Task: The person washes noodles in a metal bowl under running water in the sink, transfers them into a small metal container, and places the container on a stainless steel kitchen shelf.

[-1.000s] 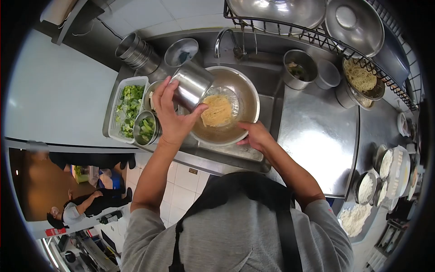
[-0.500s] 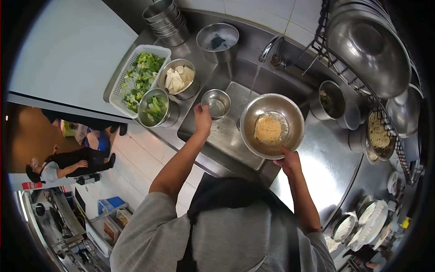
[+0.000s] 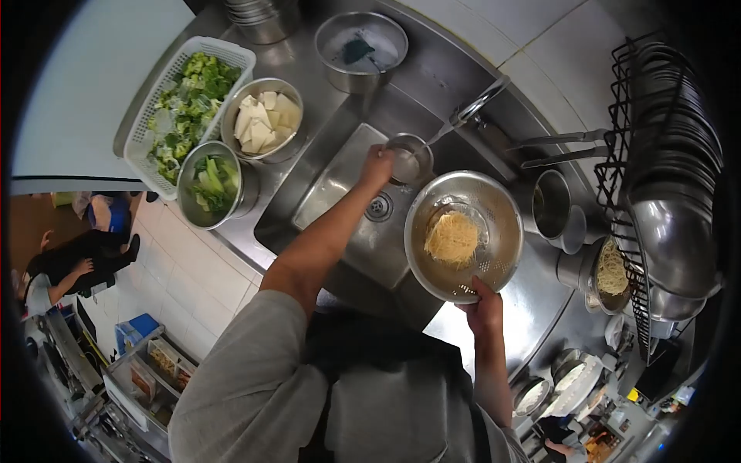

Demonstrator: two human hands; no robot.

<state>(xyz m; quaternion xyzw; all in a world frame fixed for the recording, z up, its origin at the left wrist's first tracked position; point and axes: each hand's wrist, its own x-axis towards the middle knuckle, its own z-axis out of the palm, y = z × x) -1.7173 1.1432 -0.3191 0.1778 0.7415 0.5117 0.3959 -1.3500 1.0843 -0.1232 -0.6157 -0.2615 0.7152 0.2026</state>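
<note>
A grey short-sleeved shirt [image 3: 235, 386] fills the bottom centre of the frame, with black straps [image 3: 319, 420] over it; both forearms [image 3: 332, 228] are bare.

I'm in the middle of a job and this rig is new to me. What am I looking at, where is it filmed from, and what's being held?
There's no machine: these are a person's bare hands, seen by one head-worn camera looking forward and down, with dark, rounded picture edges. The left hand grips a small metal cup by the tap, over the sink. The right hand holds the edge of a perforated metal bowl with a clump of noodles inside. On the steel counter, left of the sink, stand a white basket of chopped greens and a metal pot of pale slices.
</note>
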